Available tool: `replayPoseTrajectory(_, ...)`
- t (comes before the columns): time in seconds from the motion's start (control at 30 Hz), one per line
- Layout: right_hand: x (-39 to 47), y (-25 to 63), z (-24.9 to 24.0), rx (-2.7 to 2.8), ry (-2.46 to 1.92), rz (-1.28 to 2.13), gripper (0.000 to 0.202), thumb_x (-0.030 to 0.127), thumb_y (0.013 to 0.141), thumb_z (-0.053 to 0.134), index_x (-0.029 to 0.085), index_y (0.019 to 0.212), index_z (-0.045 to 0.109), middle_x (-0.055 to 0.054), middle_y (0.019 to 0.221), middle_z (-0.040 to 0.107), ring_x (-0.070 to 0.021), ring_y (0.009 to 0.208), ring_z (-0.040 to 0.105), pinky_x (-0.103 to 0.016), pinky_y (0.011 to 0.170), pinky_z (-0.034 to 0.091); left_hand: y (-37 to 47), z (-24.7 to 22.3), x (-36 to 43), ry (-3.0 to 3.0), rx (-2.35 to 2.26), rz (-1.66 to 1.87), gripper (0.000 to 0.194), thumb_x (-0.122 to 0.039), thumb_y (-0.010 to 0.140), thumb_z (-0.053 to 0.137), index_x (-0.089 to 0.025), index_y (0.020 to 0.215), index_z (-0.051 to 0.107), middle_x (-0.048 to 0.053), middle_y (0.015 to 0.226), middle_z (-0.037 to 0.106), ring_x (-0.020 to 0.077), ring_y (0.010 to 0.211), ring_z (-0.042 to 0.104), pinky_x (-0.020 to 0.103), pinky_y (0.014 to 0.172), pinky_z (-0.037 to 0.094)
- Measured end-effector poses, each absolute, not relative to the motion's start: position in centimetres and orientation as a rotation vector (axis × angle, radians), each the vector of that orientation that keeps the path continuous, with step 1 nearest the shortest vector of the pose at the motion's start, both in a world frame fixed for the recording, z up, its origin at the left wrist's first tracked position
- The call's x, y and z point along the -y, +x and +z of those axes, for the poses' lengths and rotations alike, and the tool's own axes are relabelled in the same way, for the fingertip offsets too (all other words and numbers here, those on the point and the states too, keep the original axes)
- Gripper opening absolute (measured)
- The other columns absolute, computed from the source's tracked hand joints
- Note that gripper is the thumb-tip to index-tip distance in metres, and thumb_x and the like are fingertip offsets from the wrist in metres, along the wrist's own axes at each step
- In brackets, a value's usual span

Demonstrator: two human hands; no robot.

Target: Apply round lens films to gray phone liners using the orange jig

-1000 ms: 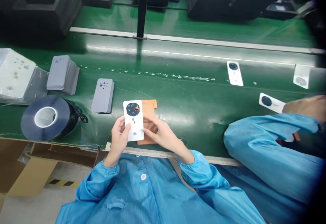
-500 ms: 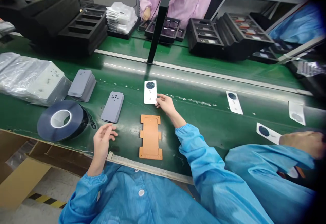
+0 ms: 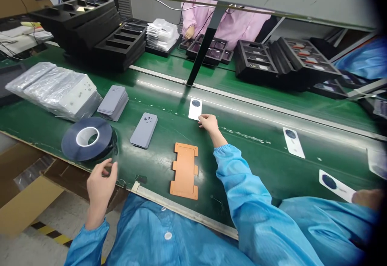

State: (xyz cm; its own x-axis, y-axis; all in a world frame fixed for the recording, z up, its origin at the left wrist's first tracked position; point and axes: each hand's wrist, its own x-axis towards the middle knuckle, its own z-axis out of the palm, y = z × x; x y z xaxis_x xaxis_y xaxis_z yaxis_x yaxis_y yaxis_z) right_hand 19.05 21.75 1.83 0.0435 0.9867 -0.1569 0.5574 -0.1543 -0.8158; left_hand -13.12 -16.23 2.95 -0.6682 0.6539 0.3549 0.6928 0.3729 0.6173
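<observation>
A small white phone back panel (image 3: 195, 113) with a round dark camera area lies on the green bench ahead of me. My right hand (image 3: 208, 123) has its fingers closed at the panel's lower right corner. My left hand (image 3: 102, 177) is raised near the bench's front edge, just below the roll of dark film tape (image 3: 87, 139). Its thumb and forefinger are curled with a gap between them, and nothing shows in it. An orange fixture plate (image 3: 184, 171) with notched sides lies between my arms. Left of it sits a short stack of grey phone-shaped sheets (image 3: 144, 130).
Another grey stack (image 3: 113, 101) and plastic-wrapped panels (image 3: 54, 88) stand at the left. More white panels (image 3: 293, 142) lie to the right, beside a co-worker's hand (image 3: 369, 198). Black trays (image 3: 121, 42) line the back, beyond a dark upright post (image 3: 201, 56).
My left hand has moved left, from beside the grey stack to below the tape roll. My right hand stays at the white panel's corner. The camera view has shifted.
</observation>
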Motion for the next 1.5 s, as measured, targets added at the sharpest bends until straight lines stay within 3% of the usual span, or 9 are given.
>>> replayPoseTrajectory(0.17,-18.0,16.5,3.9,1.743,-1.726,0.833,0.037,0.029,0.087,0.069,0.01,0.118,0.077,-0.02,0.122,0.073,-0.0307,0.109,0.071,-0.047,0.109,0.05,-10.7,3.3,14.4,-1.517,2.542,-1.182,0.017,-0.031,0.096,0.062,-0.02,0.098,0.075,0.0,0.078,0.065,0.0152,0.064,0.055,0.028,0.068,0.043)
replayPoseTrajectory(0.4,-5.3,8.3,6.6,2.261,-1.016,1.368,0.028,0.04,0.094,0.065,0.019,0.099,0.083,-0.007,0.101,0.082,-0.022,0.087,0.074,-0.032,0.082,0.054,-6.6,4.0,12.7,-1.864,2.461,-1.047,0.017,-0.025,0.098,0.06,-0.021,0.097,0.076,0.0,0.078,0.069,0.0151,0.07,0.065,0.027,0.067,0.043)
replayPoseTrajectory(0.53,-1.3,6.1,6.7,2.458,-0.863,1.472,0.018,0.028,0.091,0.066,0.02,0.09,0.083,-0.003,0.087,0.081,-0.0184,0.075,0.071,-0.027,0.069,0.048,-5.5,4.2,12.9,-1.973,2.543,-1.041,0.019,-0.025,0.097,0.063,-0.021,0.083,0.074,0.001,0.08,0.069,0.0135,0.064,0.059,0.027,0.063,0.042)
replayPoseTrajectory(0.77,-1.5,7.0,5.4,2.397,-0.875,1.555,0.021,0.022,0.094,0.062,0.019,0.094,0.082,-0.004,0.09,0.081,-0.0199,0.078,0.071,-0.028,0.072,0.047,-6.8,4.4,12.6,-1.722,2.63,-1.291,0.028,-0.026,0.091,0.067,-0.02,0.117,0.074,0.007,0.113,0.071,0.0074,0.055,0.047,0.026,0.061,0.048)
replayPoseTrajectory(0.93,-1.5,7.1,5.3,2.333,-0.787,1.667,0.021,0.019,0.098,0.057,0.016,0.098,0.078,-0.004,0.087,0.079,-0.0172,0.077,0.07,-0.027,0.076,0.05,-7.5,3.6,11.8,-1.701,2.615,-1.325,0.032,-0.033,0.089,0.072,-0.02,0.119,0.075,0.011,0.132,0.068,0.006,0.055,0.048,0.027,0.064,0.053)
replayPoseTrajectory(1.03,-1.4,7.1,4.9,2.29,-0.758,1.741,0.023,0.017,0.099,0.052,0.016,0.102,0.075,-0.004,0.089,0.077,-0.0144,0.072,0.07,-0.026,0.075,0.051,-7.8,3.3,11.7,-1.712,2.583,-1.366,0.019,-0.029,0.092,0.067,-0.02,0.103,0.079,0.01,0.127,0.072,0.0056,0.052,0.047,0.026,0.061,0.051)
replayPoseTrajectory(1.2,-1.7,7.2,3.9,2.25,-0.812,1.7,0.022,0.019,0.1,0.052,0.015,0.1,0.074,-0.004,0.091,0.076,-0.0142,0.071,0.071,-0.026,0.073,0.051,-9.4,3.4,12.4,-1.4,2.644,-1.513,0.02,-0.033,0.095,0.063,-0.017,0.099,0.075,0.004,0.081,0.074,0.0123,0.059,0.06,0.026,0.064,0.052)
replayPoseTrajectory(1.33,-1.8,7.9,4.0,2.279,-0.807,1.653,0.024,0.028,0.101,0.056,0.016,0.099,0.077,-0.005,0.091,0.078,-0.0163,0.074,0.07,-0.028,0.075,0.05,-9.8,4.4,12.8,-1.106,2.586,-1.845,0.026,-0.039,0.096,0.065,-0.016,0.106,0.071,0.007,0.089,0.077,0.0177,0.079,0.073,0.03,0.077,0.059)
replayPoseTrajectory(1.5,-1.5,10.7,4.8,2.014,-0.88,1.707,0.035,0.043,0.1,0.058,0.016,0.102,0.08,-0.008,0.096,0.08,-0.0188,0.083,0.07,-0.031,0.079,0.052,-7.2,6.0,11.9,-1.276,2.691,-2.031,0.028,-0.042,0.093,0.07,-0.016,0.103,0.075,0.007,0.086,0.078,0.0189,0.074,0.074,0.031,0.073,0.062)
